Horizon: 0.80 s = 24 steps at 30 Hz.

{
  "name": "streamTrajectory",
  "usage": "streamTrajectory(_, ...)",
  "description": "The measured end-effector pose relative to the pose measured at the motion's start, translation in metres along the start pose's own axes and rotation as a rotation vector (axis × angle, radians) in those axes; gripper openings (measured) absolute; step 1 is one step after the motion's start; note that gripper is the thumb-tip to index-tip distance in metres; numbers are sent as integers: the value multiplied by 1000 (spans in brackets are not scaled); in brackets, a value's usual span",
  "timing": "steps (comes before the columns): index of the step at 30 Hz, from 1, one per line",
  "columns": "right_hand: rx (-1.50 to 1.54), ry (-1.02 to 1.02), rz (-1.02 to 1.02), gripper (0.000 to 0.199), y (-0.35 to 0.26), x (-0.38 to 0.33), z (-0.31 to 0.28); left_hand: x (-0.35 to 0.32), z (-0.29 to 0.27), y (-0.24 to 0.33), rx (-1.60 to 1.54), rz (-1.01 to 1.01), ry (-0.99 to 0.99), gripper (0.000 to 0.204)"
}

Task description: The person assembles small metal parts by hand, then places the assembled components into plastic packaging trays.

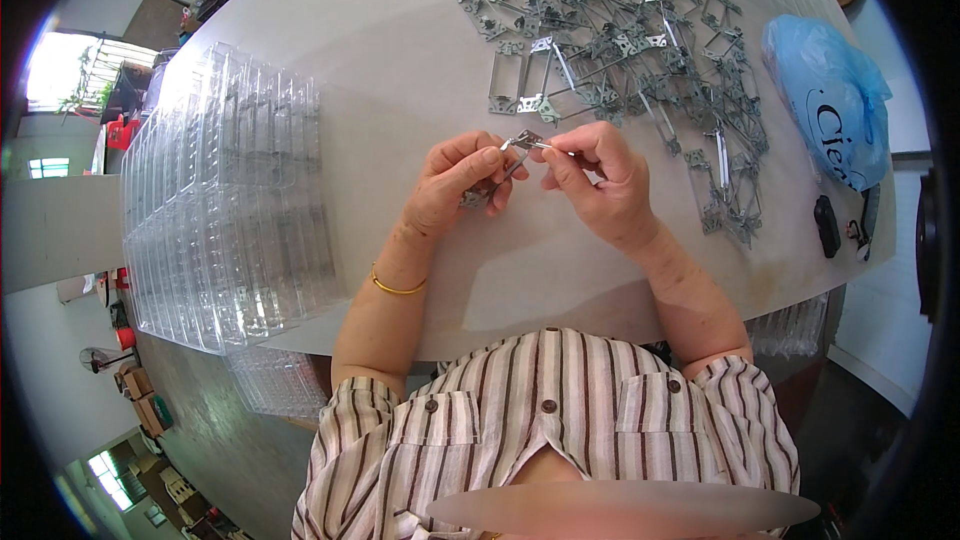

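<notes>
Though two hands [447, 180] [610, 185], one metal assembly [525, 140].

Metal bracket [524, 140] shiny; metal frames [622, 44] mostly dull; plastic trays [225, 200] glossy; plastic bag [820, 80] crinkled; tabletop [400, 60] smooth.

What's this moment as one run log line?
left hand: holding metal piece; right hand: pinching near its top; metal frames: heaped beyond hands; clear plastic trays: stacked left

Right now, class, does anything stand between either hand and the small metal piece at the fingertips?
Nothing visible does: the left hand and right hand both hold the metal piece, and the pile of metal frames lies beyond them on the table.
</notes>
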State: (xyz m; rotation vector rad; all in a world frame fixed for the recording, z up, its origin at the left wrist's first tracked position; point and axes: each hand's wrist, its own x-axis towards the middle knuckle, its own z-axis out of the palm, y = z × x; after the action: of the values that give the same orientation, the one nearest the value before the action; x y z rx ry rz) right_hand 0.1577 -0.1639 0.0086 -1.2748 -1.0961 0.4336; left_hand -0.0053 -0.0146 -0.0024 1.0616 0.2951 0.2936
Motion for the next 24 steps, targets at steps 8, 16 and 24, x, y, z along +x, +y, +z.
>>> streamTrajectory(8,-136,1,-65,12,0,-1,-3,1,2,-3,17,72,-14,33)
streamTrajectory(16,-115,-128,155,8,-2,-1,-4,2,-2,-1,163,43,-117,31)
streamTrajectory(24,236,-214,515,13,-21,9,-12,3,4,-2,136,113,-101,23)
